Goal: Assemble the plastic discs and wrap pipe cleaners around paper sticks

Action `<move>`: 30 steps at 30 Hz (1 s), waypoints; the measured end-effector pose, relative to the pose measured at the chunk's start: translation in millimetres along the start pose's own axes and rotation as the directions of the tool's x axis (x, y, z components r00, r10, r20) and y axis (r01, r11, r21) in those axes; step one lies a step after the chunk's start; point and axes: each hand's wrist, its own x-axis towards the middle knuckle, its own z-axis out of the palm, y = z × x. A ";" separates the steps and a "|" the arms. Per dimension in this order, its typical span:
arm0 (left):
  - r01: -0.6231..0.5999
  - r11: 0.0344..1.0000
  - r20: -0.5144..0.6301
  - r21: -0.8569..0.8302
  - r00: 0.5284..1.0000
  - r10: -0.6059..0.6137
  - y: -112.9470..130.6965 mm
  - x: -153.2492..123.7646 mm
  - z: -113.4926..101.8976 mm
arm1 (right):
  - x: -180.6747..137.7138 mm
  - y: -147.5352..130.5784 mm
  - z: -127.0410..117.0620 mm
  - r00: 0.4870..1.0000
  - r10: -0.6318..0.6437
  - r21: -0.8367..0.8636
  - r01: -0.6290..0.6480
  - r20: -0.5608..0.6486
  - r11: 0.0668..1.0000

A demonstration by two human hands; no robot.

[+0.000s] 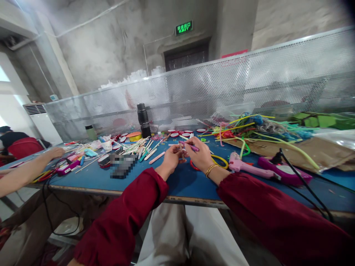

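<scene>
My right hand [200, 152] is closed around a slim purple pen-like tool [195, 149], just above the blue table [177, 187]. My left hand [172, 159] meets it fingertip to fingertip, its fingers pinched together. What sits between the left fingers is too small and too covered to name. Behind my right wrist, which wears a gold bracelet [212, 170], lies a yellow ring of tubing [222, 159]. A pale pink stick [156, 158] rests on the table left of my left hand.
A pink glue gun [246, 167] and a purple device [288, 173] with black cables lie at right. Colourful tubing [249, 129] is heaped behind them. A black bottle [143, 120] stands at the back. At left reaches another person's arm [30, 168].
</scene>
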 end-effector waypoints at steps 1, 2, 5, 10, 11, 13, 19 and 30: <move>0.001 1.000 -0.001 0.001 1.000 -0.001 0.1 -0.3 0.0 | 0.0 -0.5 -0.2 1.000 -0.002 0.004 0.002 0.003 1.000; 0.001 1.000 -0.001 0.002 1.000 -0.001 0.0 -0.4 0.0 | 0.1 -1.0 -0.4 1.000 -0.004 0.006 0.004 0.006 1.000; 0.001 1.000 0.000 0.005 1.000 -0.001 -0.8 0.1 -0.6 | 0.4 -2.0 -1.0 1.000 -0.004 0.003 0.004 0.010 1.000; -0.001 1.000 0.004 0.016 1.000 0.001 -2.9 2.0 -1.8 | 0.7 -1.3 -0.7 1.000 -0.009 0.002 0.009 0.002 1.000; -0.002 1.000 0.006 0.017 1.000 0.002 -3.0 2.1 -2.0 | 0.6 -1.0 -0.5 1.000 -0.012 0.005 0.012 0.003 1.000; -0.006 1.000 0.014 0.014 1.000 0.005 -3.0 2.1 -2.1 | 0.6 -0.4 -0.1 1.000 -0.016 0.011 0.016 0.003 1.000; -0.007 1.000 0.012 0.005 1.000 0.007 -2.4 1.7 -1.7 | 0.0 1.7 1.3 1.000 -0.015 0.015 0.015 -0.003 1.000; -0.004 1.000 -0.004 -0.010 1.000 0.004 -1.0 1.3 -1.5 | 0.5 2.1 0.4 1.000 -0.003 -0.006 0.003 0.008 1.000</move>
